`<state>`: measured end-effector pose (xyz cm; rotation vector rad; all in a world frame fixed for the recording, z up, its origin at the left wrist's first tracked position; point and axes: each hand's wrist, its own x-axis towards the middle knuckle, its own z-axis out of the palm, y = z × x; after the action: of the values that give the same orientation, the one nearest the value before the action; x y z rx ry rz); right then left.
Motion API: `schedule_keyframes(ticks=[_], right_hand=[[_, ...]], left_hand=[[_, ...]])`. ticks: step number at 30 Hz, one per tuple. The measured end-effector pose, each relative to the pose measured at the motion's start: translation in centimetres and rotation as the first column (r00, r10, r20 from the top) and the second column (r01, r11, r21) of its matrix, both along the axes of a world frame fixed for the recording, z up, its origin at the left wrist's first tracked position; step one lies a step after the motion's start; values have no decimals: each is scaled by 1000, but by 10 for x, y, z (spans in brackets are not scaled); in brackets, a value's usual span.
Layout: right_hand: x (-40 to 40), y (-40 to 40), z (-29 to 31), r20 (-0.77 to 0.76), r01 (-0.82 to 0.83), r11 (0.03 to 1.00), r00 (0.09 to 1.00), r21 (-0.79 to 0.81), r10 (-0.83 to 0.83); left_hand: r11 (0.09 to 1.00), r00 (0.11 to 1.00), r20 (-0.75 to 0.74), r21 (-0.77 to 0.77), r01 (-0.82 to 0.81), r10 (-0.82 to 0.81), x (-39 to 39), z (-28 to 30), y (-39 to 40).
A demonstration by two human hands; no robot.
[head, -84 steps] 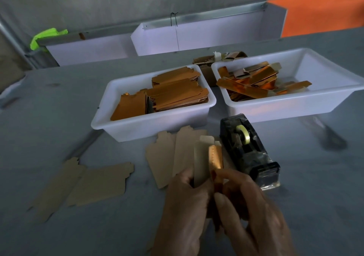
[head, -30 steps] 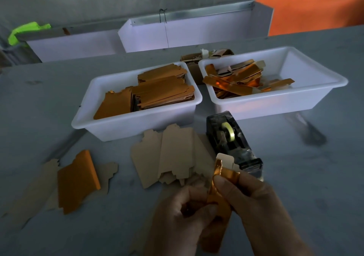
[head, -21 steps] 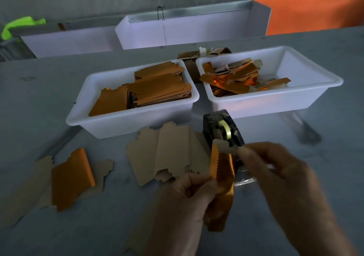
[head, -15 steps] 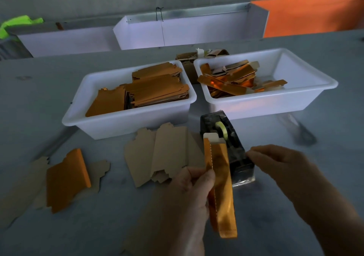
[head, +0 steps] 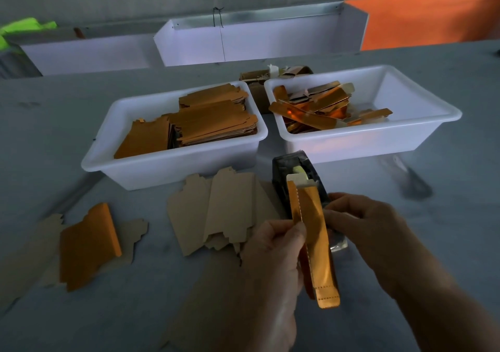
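Note:
My left hand (head: 273, 246) pinches a long, narrow folded box (head: 315, 243) of shiny orange card by its left edge and holds it upright above the table. My right hand (head: 362, 224) has its fingertips curled against the box's right edge; I cannot make out any tape between them. Right behind the box stands a dark tape dispenser (head: 290, 167), its lower half hidden by the box and my hands.
Flat tan card blanks (head: 224, 211) lie left of the dispenser, and a half-folded orange blank (head: 89, 240) lies further left. A white tray (head: 173, 173) holds stacked flat blanks (head: 213, 124). A second white tray (head: 351, 143) holds folded boxes (head: 311, 108). White troughs (head: 270, 40) line the back.
My right hand let go of the box, reached to the dispenser and has come back to the box's right edge. My left hand turned the box upright and kept hold of it.

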<state>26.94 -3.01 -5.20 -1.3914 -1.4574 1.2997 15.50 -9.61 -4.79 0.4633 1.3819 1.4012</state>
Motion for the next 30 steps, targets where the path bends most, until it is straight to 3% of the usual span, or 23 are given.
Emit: schedule_keyframes(ticks=[3, 5, 13, 19, 26, 30], right_hand=[[-2, -3, 2, -226, 1, 996, 974, -84, -20], [2, -8, 2, -289, 19, 994, 956, -108, -50], [8, -30, -11, 46, 135, 983, 989, 123, -142], [1, -34, -13, 134, 132, 976, 979, 172, -156], [1, -36, -19, 156, 124, 963, 974, 241, -164], [1, -33, -20, 265, 69, 924, 948, 377, -178]], left_hand=[[1000, 999, -42, -15, 7, -8, 0, 0, 1], [1000, 999, -39, -15, 19, -19, 0, 2, 0], [1000, 1000, -14, -9, 27, -28, -5, -2, -3], [998, 999, -9, 39, 52, -52, -10, 2, -3], [983, 961, -210, -7, 182, -179, -8, 9, 5], [977, 943, -253, -42, 211, -215, -10, 10, 5]])
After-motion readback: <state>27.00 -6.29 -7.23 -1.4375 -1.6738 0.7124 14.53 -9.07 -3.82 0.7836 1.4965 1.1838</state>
